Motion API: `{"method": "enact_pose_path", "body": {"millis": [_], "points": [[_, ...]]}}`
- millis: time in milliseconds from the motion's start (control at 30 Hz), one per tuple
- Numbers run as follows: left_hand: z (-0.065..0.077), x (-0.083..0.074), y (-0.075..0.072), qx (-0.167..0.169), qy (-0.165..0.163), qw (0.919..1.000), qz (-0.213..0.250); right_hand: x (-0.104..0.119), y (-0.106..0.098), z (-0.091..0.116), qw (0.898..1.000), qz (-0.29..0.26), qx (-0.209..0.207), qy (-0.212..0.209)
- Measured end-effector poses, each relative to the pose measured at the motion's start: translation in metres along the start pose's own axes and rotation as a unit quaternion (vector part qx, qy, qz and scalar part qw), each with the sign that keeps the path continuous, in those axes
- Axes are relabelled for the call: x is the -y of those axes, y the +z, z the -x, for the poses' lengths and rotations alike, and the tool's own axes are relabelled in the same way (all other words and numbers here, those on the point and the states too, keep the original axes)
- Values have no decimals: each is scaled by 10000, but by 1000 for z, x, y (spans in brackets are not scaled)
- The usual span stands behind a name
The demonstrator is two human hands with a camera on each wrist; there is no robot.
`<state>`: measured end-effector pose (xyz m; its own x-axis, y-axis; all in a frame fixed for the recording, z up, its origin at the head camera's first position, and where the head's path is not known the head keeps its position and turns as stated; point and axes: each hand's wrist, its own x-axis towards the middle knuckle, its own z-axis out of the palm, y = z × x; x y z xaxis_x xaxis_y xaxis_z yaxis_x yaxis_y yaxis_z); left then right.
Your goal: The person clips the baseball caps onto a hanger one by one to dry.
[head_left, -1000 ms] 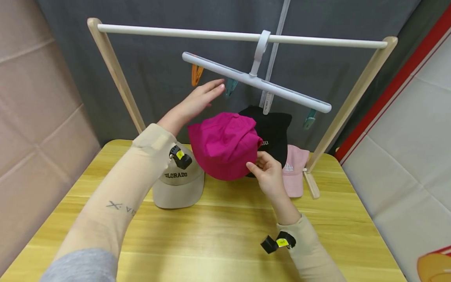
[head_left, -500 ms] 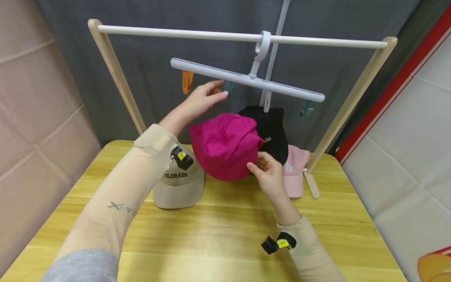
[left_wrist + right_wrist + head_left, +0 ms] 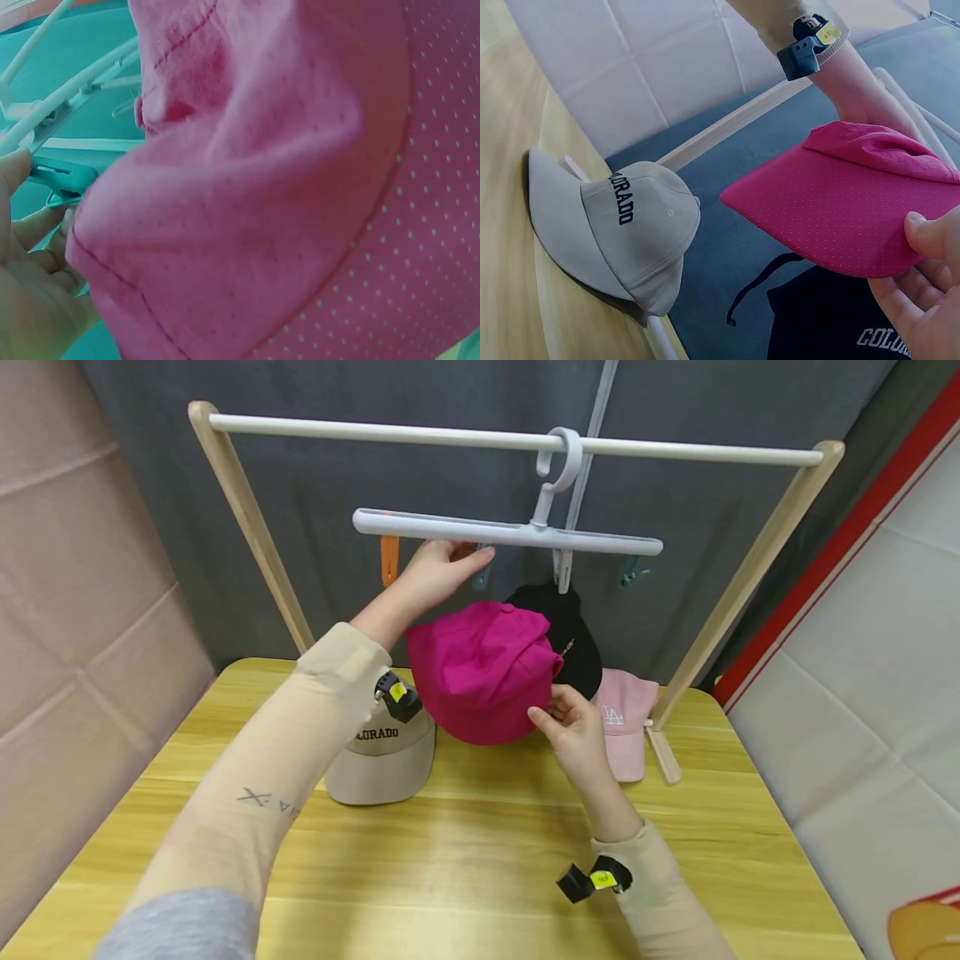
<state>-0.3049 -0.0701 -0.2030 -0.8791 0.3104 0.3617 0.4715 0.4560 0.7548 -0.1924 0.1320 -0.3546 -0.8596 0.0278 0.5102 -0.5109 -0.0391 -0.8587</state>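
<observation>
My right hand [image 3: 577,735] pinches the brim of a magenta cap [image 3: 480,672]; in the right wrist view the thumb lies on the dotted brim [image 3: 840,210] with fingers underneath. Up at a white hanger [image 3: 495,532], my left hand [image 3: 438,572] has thumb and fingers around a teal clip [image 3: 64,176], partly hidden behind the thumb in the head view. The magenta cap's crown is crumpled and sits just below that hand. Behind it a black cap [image 3: 581,643] hangs from a pale clip [image 3: 564,572] on the hanger.
The hanger hooks over a white rail [image 3: 375,432] with wooden legs. An orange clip [image 3: 389,560] and another teal clip [image 3: 632,572] hang from it. A beige COLORADO cap [image 3: 382,768] and a light pink cap [image 3: 624,727] rest on the wooden table [image 3: 450,877].
The hanger has swung round and levelled, its left end lower and its right end shifted left. The black cap turned with it. My left hand moved slightly right onto the teal clip.
</observation>
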Motion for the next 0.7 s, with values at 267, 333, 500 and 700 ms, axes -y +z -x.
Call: {"method": "enact_pose_path", "body": {"millis": [267, 333, 500, 700], "points": [[1, -3, 2, -68, 57, 10000, 19, 2, 0, 1, 10000, -29, -42, 28], [1, -4, 2, -107, 69, 9999, 33, 1, 0, 1, 10000, -34, -56, 39], [0, -4, 2, -195, 111, 9994, 251, 0, 0, 1, 9999, -78, -89, 22], [1, -6, 3, -214, -14, 9977, 646, 0, -1, 1, 9998, -146, -135, -54]]}}
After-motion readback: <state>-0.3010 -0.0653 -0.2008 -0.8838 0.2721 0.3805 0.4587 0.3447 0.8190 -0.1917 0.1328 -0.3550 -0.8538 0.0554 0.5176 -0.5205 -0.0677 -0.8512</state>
